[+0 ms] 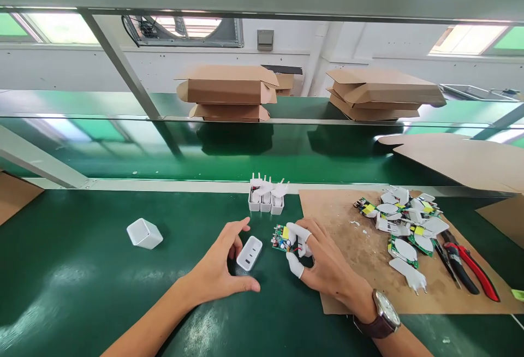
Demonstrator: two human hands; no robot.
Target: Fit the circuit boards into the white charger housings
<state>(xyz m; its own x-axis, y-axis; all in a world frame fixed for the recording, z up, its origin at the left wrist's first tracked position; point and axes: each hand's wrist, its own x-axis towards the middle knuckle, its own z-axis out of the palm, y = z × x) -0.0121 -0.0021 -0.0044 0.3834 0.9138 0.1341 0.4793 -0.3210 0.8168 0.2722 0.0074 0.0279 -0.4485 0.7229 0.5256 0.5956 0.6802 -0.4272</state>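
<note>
My left hand (223, 267) is curved around a white charger housing (249, 254) whose port face is turned up. Its thumb and index finger are spread apart; whether the other fingers touch the housing I cannot tell. In my right hand (321, 261), thumb and index finger, both in white finger cots, pinch a small circuit board (281, 238) with a yellow part and white plastic attached. The board's component end points left, toward the housing. Behind both hands stand several white housings (266, 202) in a row, with plug pieces sticking out of their tops.
Another white housing (144, 233) lies on the green table at left. On a cardboard sheet (339, 286) at right are a pile of circuit boards with white plug parts (405, 220), red-and-black pliers (470, 267) and tweezers (446, 263). Cardboard boxes (225, 85) sit behind the table.
</note>
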